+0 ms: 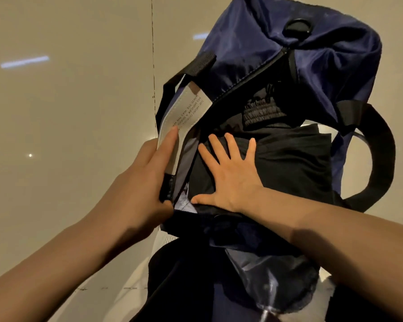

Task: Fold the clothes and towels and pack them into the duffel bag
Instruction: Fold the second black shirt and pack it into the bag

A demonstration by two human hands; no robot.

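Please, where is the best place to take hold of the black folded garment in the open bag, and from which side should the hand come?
Probably its near left edge, from above through the opening. The black folded garment lies flat across the duffel bag, filling it to the far side, while the left hand holds the bag's left edge open. The right hand presses flat on top there.

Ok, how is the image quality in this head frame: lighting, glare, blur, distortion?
Head view: warm, dim light; bright glare streaks reflect off the glossy floor; the black clothes under the right hand lose detail in darkness; wide-angle stretch bends the forearms and duffel bag; the left hand is sharp, while the bottom edge is blurred.
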